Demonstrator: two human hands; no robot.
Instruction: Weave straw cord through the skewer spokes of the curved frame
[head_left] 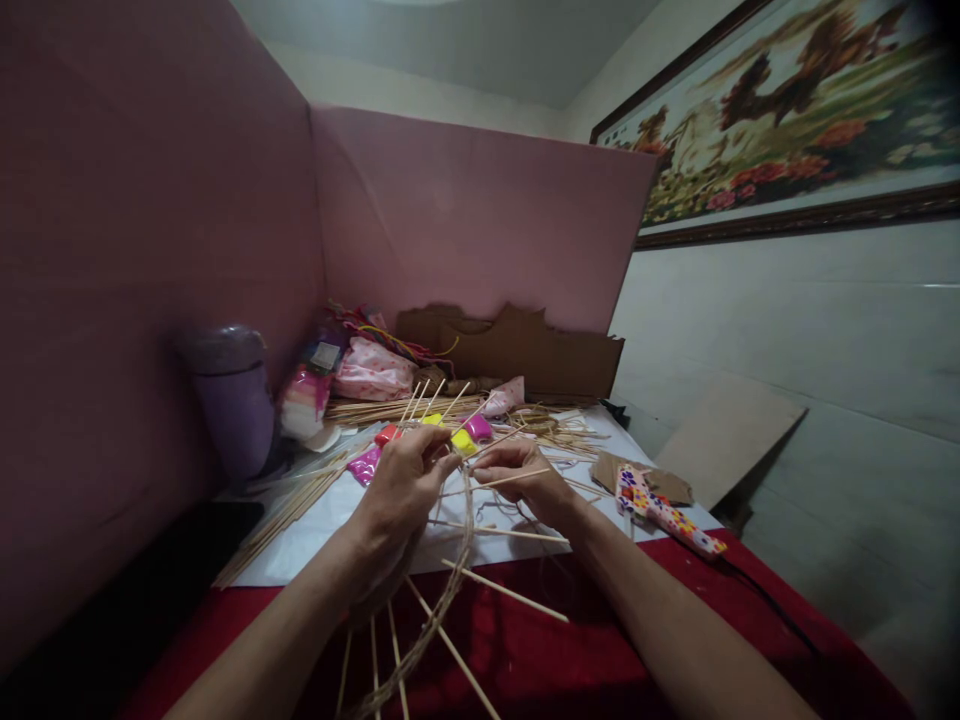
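Observation:
A curved rim of brown twine (458, 570) runs through thin wooden sticks (517, 593) that fan outward, like a round basket frame. My left hand (405, 480) is closed around the far part of this frame, thumb and fingers near the rim. My right hand (529, 478) pinches at the same spot from the other side, seemingly on the twine, with its fingertips close to the left thumb. Loose strands of twine (516, 508) hang below the right hand. The fingers hide the exact point of grip.
A flower-patterned glue gun (667, 512) lies at right beside a cardboard scrap (651, 482), its cord trailing off. Bundled sticks (281, 525) lie left, near a purple container (234, 415). Bright clay packs (478, 430), a pink bag (375, 370) and torn cardboard (540, 350) stand behind.

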